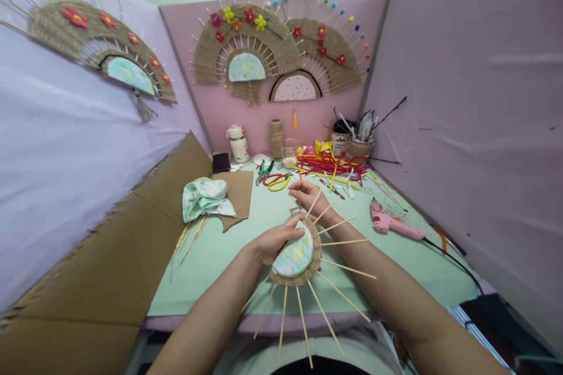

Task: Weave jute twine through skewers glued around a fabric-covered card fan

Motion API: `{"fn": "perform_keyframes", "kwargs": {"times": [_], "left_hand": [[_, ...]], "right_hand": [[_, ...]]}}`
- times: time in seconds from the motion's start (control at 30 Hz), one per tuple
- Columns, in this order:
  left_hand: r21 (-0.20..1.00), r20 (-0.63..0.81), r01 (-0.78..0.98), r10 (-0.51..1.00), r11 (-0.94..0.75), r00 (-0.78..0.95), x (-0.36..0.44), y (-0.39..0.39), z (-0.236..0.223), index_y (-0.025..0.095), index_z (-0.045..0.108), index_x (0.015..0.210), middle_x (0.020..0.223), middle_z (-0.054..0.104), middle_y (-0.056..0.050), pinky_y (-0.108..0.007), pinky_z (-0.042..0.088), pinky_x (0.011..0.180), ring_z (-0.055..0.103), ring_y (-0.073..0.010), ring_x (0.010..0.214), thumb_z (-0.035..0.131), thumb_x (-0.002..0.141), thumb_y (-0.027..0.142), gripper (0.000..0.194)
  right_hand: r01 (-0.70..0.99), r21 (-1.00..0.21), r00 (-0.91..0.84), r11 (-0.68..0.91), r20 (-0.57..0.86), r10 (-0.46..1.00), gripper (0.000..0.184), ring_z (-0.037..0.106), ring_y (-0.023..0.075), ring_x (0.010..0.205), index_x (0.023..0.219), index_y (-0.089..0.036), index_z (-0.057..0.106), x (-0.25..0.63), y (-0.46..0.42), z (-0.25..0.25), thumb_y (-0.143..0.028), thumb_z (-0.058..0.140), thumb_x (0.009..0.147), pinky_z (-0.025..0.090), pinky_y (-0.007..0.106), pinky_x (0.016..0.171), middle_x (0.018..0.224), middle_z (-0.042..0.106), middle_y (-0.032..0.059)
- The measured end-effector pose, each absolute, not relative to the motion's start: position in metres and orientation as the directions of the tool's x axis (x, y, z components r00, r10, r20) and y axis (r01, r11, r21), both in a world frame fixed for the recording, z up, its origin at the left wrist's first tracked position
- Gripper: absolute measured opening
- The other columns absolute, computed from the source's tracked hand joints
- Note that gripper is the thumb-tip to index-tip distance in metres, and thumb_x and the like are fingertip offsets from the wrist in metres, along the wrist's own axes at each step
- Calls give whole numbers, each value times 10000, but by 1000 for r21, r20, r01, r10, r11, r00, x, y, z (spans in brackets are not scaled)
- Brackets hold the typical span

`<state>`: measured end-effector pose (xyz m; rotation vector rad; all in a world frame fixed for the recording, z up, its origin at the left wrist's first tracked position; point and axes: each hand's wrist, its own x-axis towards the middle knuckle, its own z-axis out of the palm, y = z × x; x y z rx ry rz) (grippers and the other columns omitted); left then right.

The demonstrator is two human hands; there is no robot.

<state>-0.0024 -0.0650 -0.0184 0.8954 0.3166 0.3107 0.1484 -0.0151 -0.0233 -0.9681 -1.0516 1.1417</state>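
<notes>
While a bare left hand (277,241) clasps a half-round, floral-cloth fan core (294,255) rimmed with tan twine, a right hand (310,196) curls just above it

At nine o'clock from the fan core, a brown corrugated-cardboard sheet (123,258) edges the pale-green tabletop (231,246). At ten lies a crumpled green-and-white floral cloth (204,198), bare tabletop parting it from the left hand. That thumb presses the fan core's face, fingers mostly hidden behind. Near the front edge, the fan core radiates thin pale sticks (347,242) from one o'clock to seven. At twelve, the right fingertips bend close together, whether on a strand I cannot tell. Fuzzy red stems (325,165) heap toward one; a pink plastic glue gun (385,222) lies at three.
</notes>
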Motion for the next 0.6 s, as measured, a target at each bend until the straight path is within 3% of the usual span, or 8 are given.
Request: {"fn": "perform_keyframes", "kwargs": {"times": [0.1,0.2,0.43,0.6], "left_hand": [[810,-147,-112,384,576,912,-2,-66,-17,248,382,1274,803,662,-59,-384,537,650,679,-234,714,595,813,305,511],[813,-196,-89,414,576,889,-2,-66,-16,236,440,1226,796,661,-47,-297,521,613,664,-182,657,634,787,271,482],[817,-215,-82,435,570,874,-2,-64,-17,213,491,1146,785,656,-35,-224,486,572,644,-144,624,669,760,272,430],[854,-178,-169,581,492,794,-5,-59,-13,232,467,1162,797,640,-27,-271,506,610,649,-167,668,659,763,315,450]], "right_hand": [[-358,-930,19,82,80,997,300,371,51,475,802,-191,605,168,-14,-14,-301,762,572,293,210,456,627,520,-55],[-442,-896,-67,41,78,995,311,353,50,464,817,-201,597,191,-17,0,-283,776,577,307,211,460,587,465,-72],[-406,-898,-66,170,214,975,307,384,78,491,844,-236,581,214,-29,15,-351,754,619,373,250,500,600,448,-62],[-439,-866,42,237,244,969,283,370,78,483,802,-238,577,212,-23,13,-353,751,610,375,249,500,582,434,-63]]}}
